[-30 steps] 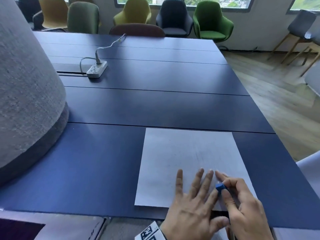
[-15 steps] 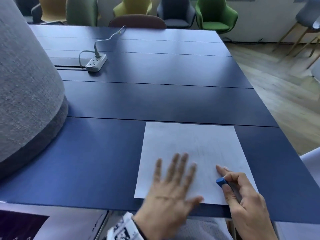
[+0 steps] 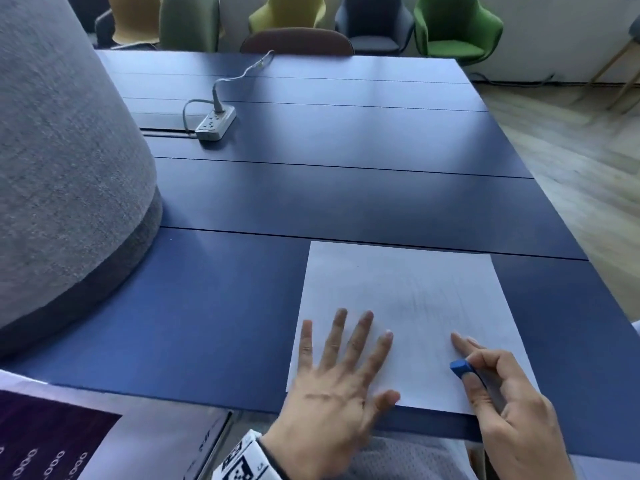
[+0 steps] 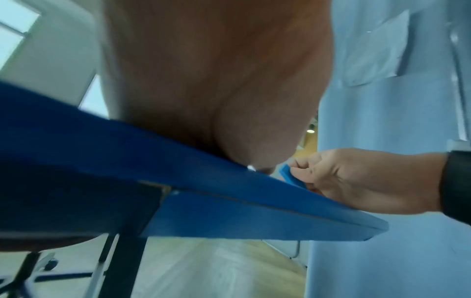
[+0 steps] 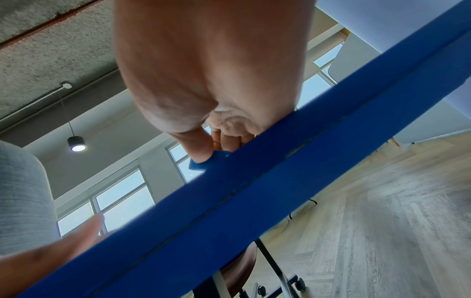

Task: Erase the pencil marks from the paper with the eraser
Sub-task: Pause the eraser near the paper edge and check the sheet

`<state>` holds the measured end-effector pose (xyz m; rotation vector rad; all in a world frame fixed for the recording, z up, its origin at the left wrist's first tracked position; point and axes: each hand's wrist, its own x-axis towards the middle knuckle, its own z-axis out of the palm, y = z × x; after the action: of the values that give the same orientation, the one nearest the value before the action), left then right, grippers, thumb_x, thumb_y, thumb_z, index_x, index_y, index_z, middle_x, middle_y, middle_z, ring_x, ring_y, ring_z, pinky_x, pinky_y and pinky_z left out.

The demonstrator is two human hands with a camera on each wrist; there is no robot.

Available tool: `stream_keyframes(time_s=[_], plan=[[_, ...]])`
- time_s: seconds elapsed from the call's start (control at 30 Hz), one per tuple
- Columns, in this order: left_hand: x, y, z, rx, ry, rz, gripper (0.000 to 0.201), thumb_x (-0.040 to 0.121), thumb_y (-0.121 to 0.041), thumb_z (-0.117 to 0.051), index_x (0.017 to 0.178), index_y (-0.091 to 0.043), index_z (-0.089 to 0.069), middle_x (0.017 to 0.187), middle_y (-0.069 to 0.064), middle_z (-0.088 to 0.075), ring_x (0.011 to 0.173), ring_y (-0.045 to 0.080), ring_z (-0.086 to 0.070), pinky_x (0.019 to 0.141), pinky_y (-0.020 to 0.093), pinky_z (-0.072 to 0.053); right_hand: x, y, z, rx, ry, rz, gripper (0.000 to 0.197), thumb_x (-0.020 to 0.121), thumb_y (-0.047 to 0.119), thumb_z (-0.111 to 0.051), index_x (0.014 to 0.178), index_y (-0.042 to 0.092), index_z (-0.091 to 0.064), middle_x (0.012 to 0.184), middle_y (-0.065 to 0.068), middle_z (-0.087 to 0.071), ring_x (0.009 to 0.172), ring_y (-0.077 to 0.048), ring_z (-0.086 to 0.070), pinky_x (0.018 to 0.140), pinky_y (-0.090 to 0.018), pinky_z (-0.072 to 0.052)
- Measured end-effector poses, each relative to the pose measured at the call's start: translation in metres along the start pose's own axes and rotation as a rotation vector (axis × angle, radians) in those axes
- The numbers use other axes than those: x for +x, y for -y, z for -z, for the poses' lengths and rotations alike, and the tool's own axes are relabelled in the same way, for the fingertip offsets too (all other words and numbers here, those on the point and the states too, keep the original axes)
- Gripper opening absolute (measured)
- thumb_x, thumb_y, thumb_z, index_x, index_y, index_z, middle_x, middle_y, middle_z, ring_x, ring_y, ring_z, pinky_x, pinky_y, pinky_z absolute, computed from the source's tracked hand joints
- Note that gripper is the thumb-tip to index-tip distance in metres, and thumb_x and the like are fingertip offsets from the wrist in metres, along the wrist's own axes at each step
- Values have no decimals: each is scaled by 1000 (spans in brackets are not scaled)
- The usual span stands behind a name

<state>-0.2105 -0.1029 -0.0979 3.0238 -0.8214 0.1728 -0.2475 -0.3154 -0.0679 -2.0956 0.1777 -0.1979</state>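
Note:
A white sheet of paper (image 3: 408,292) lies on the dark blue table (image 3: 346,195) near its front edge, with faint grey pencil marks (image 3: 420,299) around its middle. My left hand (image 3: 341,368) lies flat with fingers spread on the paper's lower left part. My right hand (image 3: 491,375) pinches a small blue eraser (image 3: 460,368) between thumb and fingers over the paper's lower right corner, the index finger stretched out on the sheet. The right wrist view shows the eraser (image 5: 207,161) under the thumb at the table edge; the left wrist view shows the eraser (image 4: 290,175) too.
A large grey fabric-covered shape (image 3: 62,161) stands on the table at the left. A white power strip (image 3: 216,123) with its cable lies further back. Chairs (image 3: 450,26) line the far side. A printed sheet (image 3: 69,441) sits at the lower left.
My left hand has slid left, away from the right hand, and now lies flat on the paper's lower left. The right hand keeps the eraser near the lower right corner.

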Motion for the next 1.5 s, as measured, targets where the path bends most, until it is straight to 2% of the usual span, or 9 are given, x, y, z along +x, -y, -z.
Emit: stream_keyframes(time_s=[0.3,0.37,0.47,0.63,0.83,0.97,1.1,1.27,1.5], plan=[[-15,76,20,61,198,390,85,103,-56,-11,134,15,-45,147,28,-40,139,32,-30,104,60,-14,0,1,-1,11,-18,-3,32,84,0,-65,86,30,-53,110,38,-62,116,9,-54,92,1,-31],[2,76,45,66,227,335,91,99,-61,0,144,12,-31,155,27,-25,145,33,-18,108,59,-12,0,-1,-1,12,-14,-4,32,84,0,-65,86,30,-53,111,38,-62,117,6,-55,93,-1,-32],[44,67,77,14,405,224,100,74,-73,28,147,-5,25,156,11,32,144,24,30,117,51,15,1,-2,0,14,3,-13,31,85,2,-64,87,31,-53,112,37,-62,119,3,-54,93,-2,-32],[116,39,69,-44,519,62,91,91,-70,-7,152,-8,19,158,4,29,145,17,28,118,48,15,2,-2,3,46,35,-25,29,86,4,-64,89,30,-54,112,36,-63,120,7,-52,96,-19,-38],[134,-9,36,-57,545,-177,86,94,-69,-13,153,-15,19,158,2,30,145,16,27,118,48,13,5,-1,7,117,62,-53,32,85,1,-64,82,31,-54,107,34,-66,117,18,-48,95,-4,-34],[125,-4,40,-83,588,-225,82,95,-68,-14,151,-21,22,156,-1,33,143,14,31,117,47,18,5,-2,8,120,75,-59,30,86,1,-63,84,29,-53,108,35,-65,119,15,-48,97,-11,-36],[107,31,43,-117,618,111,84,93,-68,-9,149,-15,26,154,0,37,141,13,34,114,53,22,5,-4,7,139,70,-71,30,86,1,-63,85,29,-53,109,36,-64,119,12,-50,94,-15,-38],[98,57,54,-233,652,511,92,91,-71,-7,149,-7,26,153,5,40,141,17,36,112,53,23,5,-6,6,126,82,-76,30,87,3,-62,88,31,-54,113,35,-63,121,13,-46,95,-3,-31],[112,-4,49,-234,621,-49,97,76,-79,10,148,-17,28,148,-5,43,138,11,39,116,47,20,4,-1,9,133,78,-79,29,86,3,-63,87,30,-53,109,37,-63,119,16,-48,96,-16,-36]])
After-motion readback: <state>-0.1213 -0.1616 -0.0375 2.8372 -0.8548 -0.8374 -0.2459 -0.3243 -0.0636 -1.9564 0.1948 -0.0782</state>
